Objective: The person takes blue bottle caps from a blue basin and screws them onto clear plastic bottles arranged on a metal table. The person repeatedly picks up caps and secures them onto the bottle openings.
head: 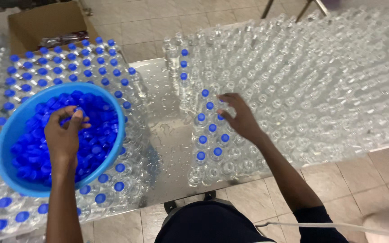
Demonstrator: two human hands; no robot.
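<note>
My left hand (64,130) reaches into a light blue plastic bowl (10,130) full of loose blue bottle caps (97,144), fingers pinched on caps. The bowl rests on top of capped clear bottles (68,63) at the left. My right hand (239,118) hovers over the bottles at the middle, fingers spread and touching the tops of a bottle near several capped ones (208,130). A large field of uncapped clear bottles (320,85) fills the right of the wet metal table (163,130).
A brown cardboard box (37,22) stands on the tiled floor (145,22) at the back left. Metal legs (266,9) show at the top right. A black stool or seat (203,220) is below me at the table's near edge.
</note>
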